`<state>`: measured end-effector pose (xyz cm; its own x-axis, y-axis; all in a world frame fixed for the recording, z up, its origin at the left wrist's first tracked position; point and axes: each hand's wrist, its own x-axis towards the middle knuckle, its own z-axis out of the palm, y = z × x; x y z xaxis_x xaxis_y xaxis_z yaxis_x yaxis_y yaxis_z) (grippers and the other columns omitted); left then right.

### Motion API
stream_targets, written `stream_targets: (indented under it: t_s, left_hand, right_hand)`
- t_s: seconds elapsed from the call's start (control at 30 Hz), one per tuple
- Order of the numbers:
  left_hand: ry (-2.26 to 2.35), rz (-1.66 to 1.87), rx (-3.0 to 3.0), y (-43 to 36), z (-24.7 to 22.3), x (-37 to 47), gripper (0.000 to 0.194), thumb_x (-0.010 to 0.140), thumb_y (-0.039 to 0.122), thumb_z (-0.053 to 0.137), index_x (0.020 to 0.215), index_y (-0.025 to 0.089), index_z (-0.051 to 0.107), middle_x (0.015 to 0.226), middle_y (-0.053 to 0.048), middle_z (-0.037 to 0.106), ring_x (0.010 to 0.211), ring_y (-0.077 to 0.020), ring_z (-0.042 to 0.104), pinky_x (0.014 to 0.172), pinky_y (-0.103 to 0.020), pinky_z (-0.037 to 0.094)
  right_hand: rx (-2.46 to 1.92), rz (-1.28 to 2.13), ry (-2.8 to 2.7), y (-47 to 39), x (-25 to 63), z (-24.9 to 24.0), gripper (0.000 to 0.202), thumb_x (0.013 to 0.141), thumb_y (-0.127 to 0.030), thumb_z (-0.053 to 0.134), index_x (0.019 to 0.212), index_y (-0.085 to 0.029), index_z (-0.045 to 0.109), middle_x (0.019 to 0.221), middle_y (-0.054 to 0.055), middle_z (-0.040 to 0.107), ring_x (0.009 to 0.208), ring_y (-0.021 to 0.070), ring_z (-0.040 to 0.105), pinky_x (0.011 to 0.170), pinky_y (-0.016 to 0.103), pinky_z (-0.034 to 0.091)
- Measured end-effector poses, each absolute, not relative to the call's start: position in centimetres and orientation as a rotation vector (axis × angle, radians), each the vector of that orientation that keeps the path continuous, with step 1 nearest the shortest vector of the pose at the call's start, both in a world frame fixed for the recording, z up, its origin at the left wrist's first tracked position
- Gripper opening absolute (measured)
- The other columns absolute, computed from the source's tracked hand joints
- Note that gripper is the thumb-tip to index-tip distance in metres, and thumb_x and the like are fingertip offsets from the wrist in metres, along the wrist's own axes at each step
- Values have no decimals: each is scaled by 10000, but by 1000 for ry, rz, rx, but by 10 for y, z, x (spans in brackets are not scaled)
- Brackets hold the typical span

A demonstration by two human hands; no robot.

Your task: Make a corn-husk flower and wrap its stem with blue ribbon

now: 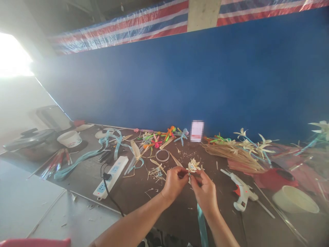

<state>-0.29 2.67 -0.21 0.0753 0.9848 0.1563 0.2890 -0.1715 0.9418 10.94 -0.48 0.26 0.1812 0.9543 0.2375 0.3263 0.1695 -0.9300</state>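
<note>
A pale cream handmade flower point(193, 165), apparently of dried husk, rises just above my fingertips. My left hand point(175, 181) pinches it low at the base, thumb and forefinger pressed together. Closed on the same base from the other side is my right hand point(205, 187); the two sets of fingertips nearly meet. A flat light-blue ribbon point(202, 226) hangs below my right hand toward the table edge; where its upper end goes is hidden by the hand. Husk scraps point(158, 171) lie left of the flower.
A white hot glue gun point(243, 192) lies to the right, near a cream bowl point(295, 200). At left are a power strip point(111, 178) with a black cord and a paper cup point(69, 139). Colourful pipe-cleaner figures point(169, 133) and a clear ring point(162, 155) lie farther back.
</note>
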Motion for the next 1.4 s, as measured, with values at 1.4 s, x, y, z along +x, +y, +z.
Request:
stream_targets:
  t_s: [1.4]
  left_hand:
    - [1019,1057,976,31,-5,-12,236,579,309,640,668,94,600,555,-10,553,500,-86,492,538,-215,390]
  right_hand:
    - [-1405,742,-1472,-3,112,4,292,761,-326,456,985,-156,535,657,29,654,545,157,596,527,234,453]
